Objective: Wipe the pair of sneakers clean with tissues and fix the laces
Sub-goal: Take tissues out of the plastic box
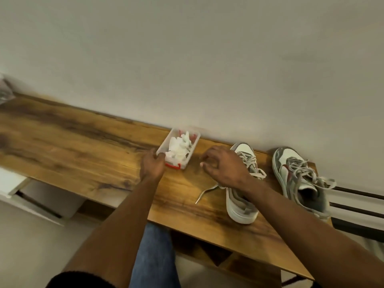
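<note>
Left hand (152,165) grips the near left corner of the box (188,157), fingers curled on its rim. Box is clear plastic w/ a red clasp, sits on the table (83,146) near the wall, holds crumpled white tissues (178,147).

Right hand (223,165) hovers over the table btwn box & left sneaker (242,206), fingers curled loosely; can't tell if it pinches anything, a small pale bit shows at the fingertips. Wrist crosses over the sneaker's middle.

Left sneaker: white/grey, toe toward the wall, laces loose, one lace (204,193) trailing out across the tabletop toward the near edge.

Right sneaker (301,179): grey/white w/ red accent, at the table's right end, apart from its mate, laces loose & tangled on top.
</note>
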